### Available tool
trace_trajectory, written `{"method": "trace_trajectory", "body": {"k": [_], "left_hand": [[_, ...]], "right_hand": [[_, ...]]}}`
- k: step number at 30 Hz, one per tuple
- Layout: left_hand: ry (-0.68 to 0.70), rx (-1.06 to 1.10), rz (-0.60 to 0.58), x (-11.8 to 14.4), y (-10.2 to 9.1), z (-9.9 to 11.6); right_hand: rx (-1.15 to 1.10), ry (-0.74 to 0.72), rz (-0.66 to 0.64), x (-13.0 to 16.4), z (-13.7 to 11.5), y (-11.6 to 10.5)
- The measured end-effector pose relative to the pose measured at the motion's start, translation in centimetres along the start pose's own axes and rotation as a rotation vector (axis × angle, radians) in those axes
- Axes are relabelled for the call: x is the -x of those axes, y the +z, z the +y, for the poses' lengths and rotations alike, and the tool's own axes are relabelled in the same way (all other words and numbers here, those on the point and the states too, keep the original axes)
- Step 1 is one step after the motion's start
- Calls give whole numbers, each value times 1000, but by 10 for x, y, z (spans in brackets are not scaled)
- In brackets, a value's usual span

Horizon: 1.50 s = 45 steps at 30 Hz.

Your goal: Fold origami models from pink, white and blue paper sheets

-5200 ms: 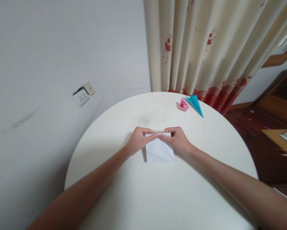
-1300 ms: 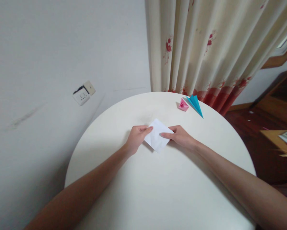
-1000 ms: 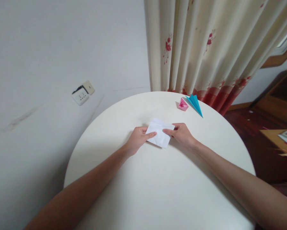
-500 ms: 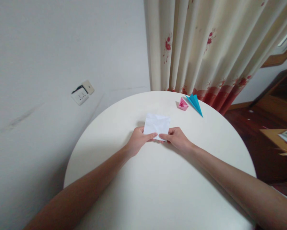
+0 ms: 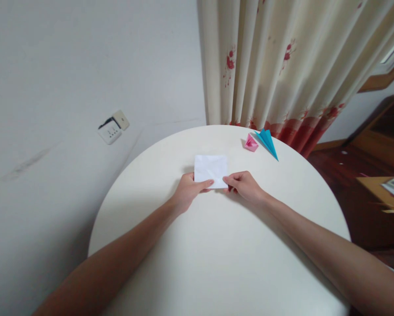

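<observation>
A folded sheet of white paper (image 5: 210, 168), roughly square with faint creases, is held just over the round white table (image 5: 203, 245). My left hand (image 5: 188, 191) grips its lower left side, thumb lying on top and fingers underneath. At the lower right corner, my right hand (image 5: 243, 184) pinches the paper between thumb and curled fingers. The fingers below the sheet are mostly hidden.
Near the table's far right edge sit a pink folded paper boat (image 5: 251, 143) and a blue paper plane (image 5: 268, 144). Behind them hangs a cream and red curtain (image 5: 266, 66). A wall with a socket (image 5: 110, 132) borders the left. A cardboard box (image 5: 381, 193) stands right.
The paper has shifted slightly left and its edges lie straighter. My right thumb has moved from the lower middle of the sheet to its lower right corner.
</observation>
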<state>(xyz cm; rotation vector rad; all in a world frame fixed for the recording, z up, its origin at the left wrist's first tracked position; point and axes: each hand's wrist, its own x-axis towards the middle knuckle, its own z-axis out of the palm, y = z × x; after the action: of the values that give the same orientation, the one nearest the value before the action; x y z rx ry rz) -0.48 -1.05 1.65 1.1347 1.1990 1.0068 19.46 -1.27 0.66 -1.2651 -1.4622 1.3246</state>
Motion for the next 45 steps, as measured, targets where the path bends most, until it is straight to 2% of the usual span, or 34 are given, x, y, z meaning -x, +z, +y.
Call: {"method": "trace_trajectory", "body": {"k": [5,7,12,15,20,25,29,33,36,39,42,45], "left_hand": [[-14,9,-36,-2,-4,-2],[-46,-17,-81,-1,-5,-2],[-95,-96,-194,4,-2,1],[-78,-126,-209,4,-1,2],[-2,-29,-99,-2,-2,-1],[124,121,48,-7,-4,-2],[148,100,49,-8,-4,-2],[173,61,57,-6,-2,-2],[154,83,-31,-5,-1,-3],[90,95,-154,-3,-1,-6],[55,66,-163,-2,-1,-7],[22,15,-152,-2,-2,-6]], "right_hand": [[-136,9,201,-6,0,-13],[-241,29,222,-6,-2,-15],[-423,50,73,-1,-2,-5],[-431,52,61,-1,1,1],[-391,37,105,-4,5,2],[-303,41,-45,0,3,3],[-321,76,-113,5,0,5],[-392,78,-54,4,-1,7],[-402,64,-11,3,1,9],[-432,53,-56,4,4,11],[-431,47,-111,4,7,13],[-460,55,-46,3,9,15]]}}
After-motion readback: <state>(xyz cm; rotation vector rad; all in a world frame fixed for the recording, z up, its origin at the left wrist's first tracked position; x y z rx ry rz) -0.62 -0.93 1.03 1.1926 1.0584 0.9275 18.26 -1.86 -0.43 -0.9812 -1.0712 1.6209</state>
